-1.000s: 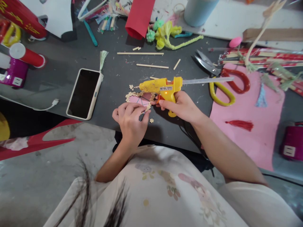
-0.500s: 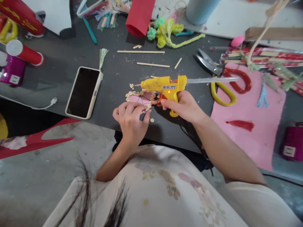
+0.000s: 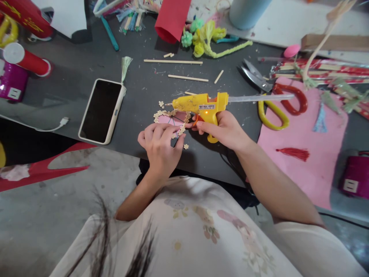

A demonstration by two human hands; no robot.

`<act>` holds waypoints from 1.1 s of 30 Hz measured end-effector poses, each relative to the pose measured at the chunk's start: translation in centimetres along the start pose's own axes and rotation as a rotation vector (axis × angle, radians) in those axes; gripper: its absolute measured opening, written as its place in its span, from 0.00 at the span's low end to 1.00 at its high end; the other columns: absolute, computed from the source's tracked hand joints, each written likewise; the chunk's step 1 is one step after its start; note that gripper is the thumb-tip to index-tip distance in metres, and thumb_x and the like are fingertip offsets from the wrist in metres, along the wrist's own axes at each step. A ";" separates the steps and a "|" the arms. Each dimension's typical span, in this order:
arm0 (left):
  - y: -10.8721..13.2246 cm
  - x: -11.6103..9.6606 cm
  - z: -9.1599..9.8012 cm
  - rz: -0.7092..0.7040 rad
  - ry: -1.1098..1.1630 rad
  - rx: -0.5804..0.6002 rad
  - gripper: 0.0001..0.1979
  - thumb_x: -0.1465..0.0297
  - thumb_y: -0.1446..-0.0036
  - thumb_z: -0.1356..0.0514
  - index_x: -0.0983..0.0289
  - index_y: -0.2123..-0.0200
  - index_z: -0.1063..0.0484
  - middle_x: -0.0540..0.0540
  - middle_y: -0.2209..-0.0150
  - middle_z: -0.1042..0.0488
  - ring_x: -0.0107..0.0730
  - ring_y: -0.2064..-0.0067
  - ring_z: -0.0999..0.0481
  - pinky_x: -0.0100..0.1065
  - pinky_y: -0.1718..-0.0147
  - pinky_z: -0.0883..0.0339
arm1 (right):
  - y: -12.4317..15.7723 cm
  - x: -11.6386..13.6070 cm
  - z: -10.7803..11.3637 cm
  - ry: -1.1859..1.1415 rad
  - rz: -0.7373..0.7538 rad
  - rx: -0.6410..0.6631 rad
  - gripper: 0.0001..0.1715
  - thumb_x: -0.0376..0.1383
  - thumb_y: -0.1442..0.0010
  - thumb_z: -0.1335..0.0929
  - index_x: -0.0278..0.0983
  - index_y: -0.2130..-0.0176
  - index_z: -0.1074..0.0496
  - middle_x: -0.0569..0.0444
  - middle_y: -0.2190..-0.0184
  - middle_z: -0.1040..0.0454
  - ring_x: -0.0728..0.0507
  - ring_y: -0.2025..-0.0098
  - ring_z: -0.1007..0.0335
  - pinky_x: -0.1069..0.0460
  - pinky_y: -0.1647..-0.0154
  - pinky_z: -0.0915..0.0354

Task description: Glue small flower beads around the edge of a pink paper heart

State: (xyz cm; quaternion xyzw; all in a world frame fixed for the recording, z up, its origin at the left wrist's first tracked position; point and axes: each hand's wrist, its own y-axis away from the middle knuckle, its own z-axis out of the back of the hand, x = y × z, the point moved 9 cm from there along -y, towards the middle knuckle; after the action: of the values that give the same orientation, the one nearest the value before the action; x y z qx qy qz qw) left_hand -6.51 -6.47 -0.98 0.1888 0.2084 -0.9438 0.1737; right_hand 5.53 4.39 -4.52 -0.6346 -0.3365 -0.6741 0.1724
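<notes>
My right hand (image 3: 227, 129) is wrapped round the handle of a yellow glue gun (image 3: 198, 104), whose nozzle points left and whose clear glue stick juts out to the right. My left hand (image 3: 161, 148) rests on the lower left part of a pink piece (image 3: 165, 119) edged with small beige flower shapes and crossed by thin dark lines. Its fingers are bent, with thumb and forefinger at the piece's lower edge. One loose flower shape (image 3: 186, 146) lies beside the thumb, another (image 3: 161, 104) near the nozzle.
A phone (image 3: 100, 111) lies left of the hands. Thin sticks (image 3: 188, 78) lie beyond the glue gun. Scissors (image 3: 276, 111) and a red tassel (image 3: 294, 154) lie on pink felt (image 3: 311, 177) at right. Yellow-green fuzzy stems (image 3: 207, 40) and a red paper roll (image 3: 173, 23) are at the back.
My left thumb and forefinger have parted slightly at the piece's edge. The glue gun stays in my right hand, almost unmoved; the camera view has shifted a little.
</notes>
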 end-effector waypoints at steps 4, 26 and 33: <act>0.0 0.0 0.0 -0.002 0.008 0.002 0.05 0.64 0.43 0.35 0.56 0.63 0.22 0.53 0.59 0.20 0.45 0.50 0.28 0.48 0.48 0.47 | 0.0 0.1 0.0 -0.002 -0.017 -0.005 0.11 0.39 0.46 0.27 0.37 0.73 0.30 0.54 0.70 0.24 0.43 0.60 0.21 0.52 0.61 0.27; 0.2 -0.3 0.6 -0.057 -0.007 -0.024 0.05 0.63 0.43 0.35 0.55 0.64 0.22 0.53 0.59 0.20 0.44 0.50 0.28 0.48 0.48 0.48 | 0.0 -0.1 0.1 0.022 -0.017 -0.012 0.10 0.39 0.47 0.27 0.37 0.72 0.29 0.54 0.73 0.25 0.43 0.59 0.21 0.52 0.61 0.27; 0.2 -0.2 0.5 -0.039 -0.008 -0.012 0.04 0.64 0.44 0.35 0.54 0.65 0.22 0.53 0.59 0.20 0.45 0.50 0.28 0.49 0.48 0.49 | 0.0 -0.1 0.0 0.027 -0.006 0.005 0.08 0.36 0.45 0.28 0.38 0.73 0.30 0.55 0.73 0.26 0.43 0.59 0.21 0.53 0.60 0.28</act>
State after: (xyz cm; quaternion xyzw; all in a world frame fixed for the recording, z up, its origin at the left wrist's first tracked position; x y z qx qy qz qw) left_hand -6.37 -6.83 -0.55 0.1800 0.2169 -0.9465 0.1574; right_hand 5.57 4.37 -4.56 -0.6241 -0.3379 -0.6820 0.1765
